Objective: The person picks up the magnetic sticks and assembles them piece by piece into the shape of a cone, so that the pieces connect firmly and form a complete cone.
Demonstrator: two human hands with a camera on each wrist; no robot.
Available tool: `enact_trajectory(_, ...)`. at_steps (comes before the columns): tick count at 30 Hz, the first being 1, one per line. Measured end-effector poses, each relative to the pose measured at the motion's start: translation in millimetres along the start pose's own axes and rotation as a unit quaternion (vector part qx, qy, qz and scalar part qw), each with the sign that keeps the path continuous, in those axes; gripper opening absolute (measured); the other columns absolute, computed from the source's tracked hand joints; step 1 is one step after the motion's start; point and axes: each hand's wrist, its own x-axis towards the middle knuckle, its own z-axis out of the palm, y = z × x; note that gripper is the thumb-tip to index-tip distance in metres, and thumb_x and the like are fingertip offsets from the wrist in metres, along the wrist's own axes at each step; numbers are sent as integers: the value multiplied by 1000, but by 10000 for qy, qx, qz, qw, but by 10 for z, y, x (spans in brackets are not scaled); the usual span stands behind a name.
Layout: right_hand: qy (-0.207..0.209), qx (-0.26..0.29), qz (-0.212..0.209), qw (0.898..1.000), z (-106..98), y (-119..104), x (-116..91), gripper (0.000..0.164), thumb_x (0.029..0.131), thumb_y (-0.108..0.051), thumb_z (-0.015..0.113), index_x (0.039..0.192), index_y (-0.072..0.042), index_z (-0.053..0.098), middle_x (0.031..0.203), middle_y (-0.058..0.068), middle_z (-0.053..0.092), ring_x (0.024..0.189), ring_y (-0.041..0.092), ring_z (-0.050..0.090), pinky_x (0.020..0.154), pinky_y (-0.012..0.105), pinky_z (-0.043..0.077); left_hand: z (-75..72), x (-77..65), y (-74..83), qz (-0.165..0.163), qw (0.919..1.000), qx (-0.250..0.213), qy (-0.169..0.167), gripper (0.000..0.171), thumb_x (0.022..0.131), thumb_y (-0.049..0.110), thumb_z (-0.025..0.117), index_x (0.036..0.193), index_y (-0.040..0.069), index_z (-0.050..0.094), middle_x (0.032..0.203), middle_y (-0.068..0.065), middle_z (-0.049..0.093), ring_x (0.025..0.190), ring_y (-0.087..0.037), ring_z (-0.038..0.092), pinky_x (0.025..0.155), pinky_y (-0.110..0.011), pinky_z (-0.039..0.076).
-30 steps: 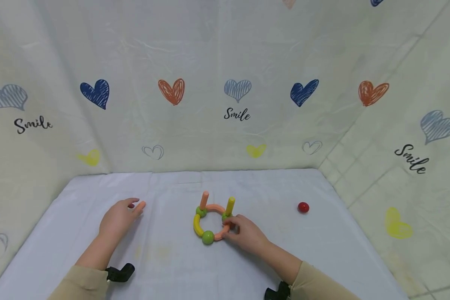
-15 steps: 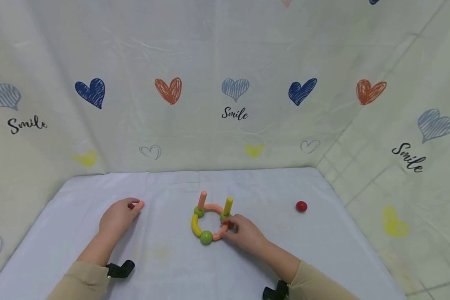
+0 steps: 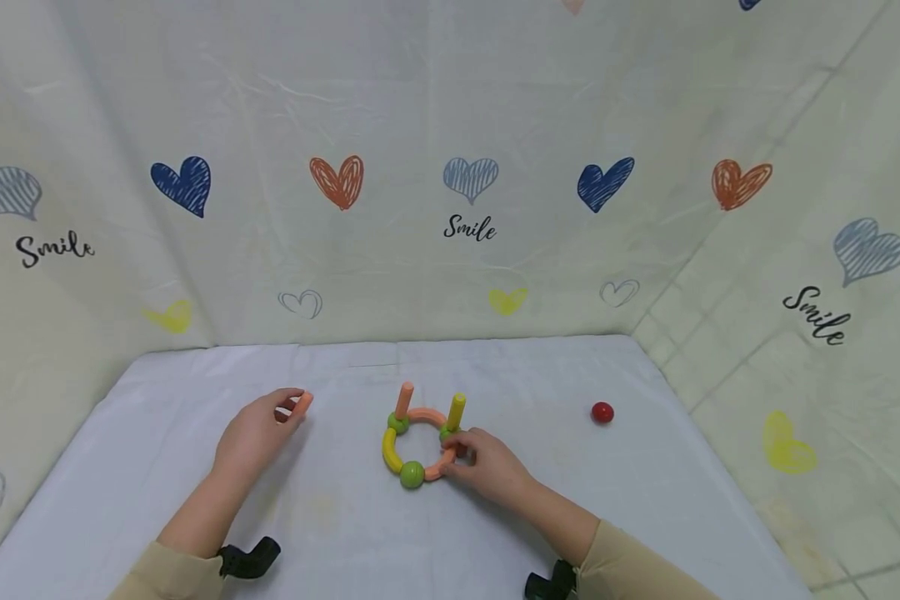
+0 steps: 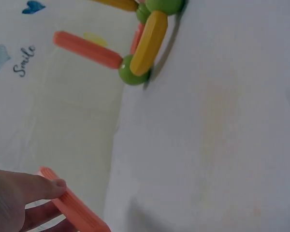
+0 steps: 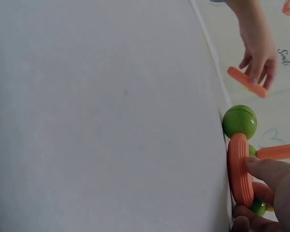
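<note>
In the head view my left hand [image 3: 253, 435] is raised over the left part of the table, pinching a salmon-coloured stick [image 4: 76, 207] between thumb and fingers. To its right, a ring of curved salmon and yellow pieces [image 3: 392, 452] joined by green balls [image 3: 412, 475] lies on the cloth. A salmon stick [image 3: 404, 401] and a yellow stick [image 3: 457, 412] stand up from two of those balls. My right hand [image 3: 491, 471] grips the ring's right side, thumb on a curved salmon piece [image 5: 239, 169]. Its fingers partly hide the green ball below the yellow stick.
A red ball [image 3: 602, 412] lies on the white table cloth [image 3: 570, 500] to the right of the ring. Behind the table hangs a pale curtain [image 3: 390, 258] printed with hearts. Black straps or mounts [image 3: 250, 557] sit at both wrists.
My left hand has moved right and slightly up with the salmon stick, toward the ring. The right hand and the ring stay where they were.
</note>
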Motion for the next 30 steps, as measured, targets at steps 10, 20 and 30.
enact_trajectory(10,60,19,-8,10000,-2,-5,-6,31,87,-28,77,115,-16,72,97,-7,61,84,13,53,73,31,45,229,-263,487,238,9971,-717,-97,47,93,30,71,137,23,59,113,3,67,108,-24,60,84,-43,52)
enact_trajectory(20,162,53,-71,9998,-10,10,-14,29,86,-28,78,113,-17,73,101,-6,64,83,14,53,72,29,45,452,-475,1010,927,9802,-1748,-111,42,87,27,78,126,28,66,108,16,66,100,-16,63,80,-37,52)
enact_trajectory(30,180,56,-176,9997,-11,-13,-2,31,86,-28,78,113,-16,73,99,-6,64,83,14,54,72,29,46,568,-511,1147,1085,9761,-1864,-261,45,88,28,77,130,25,63,108,14,66,101,-20,65,74,-35,51)
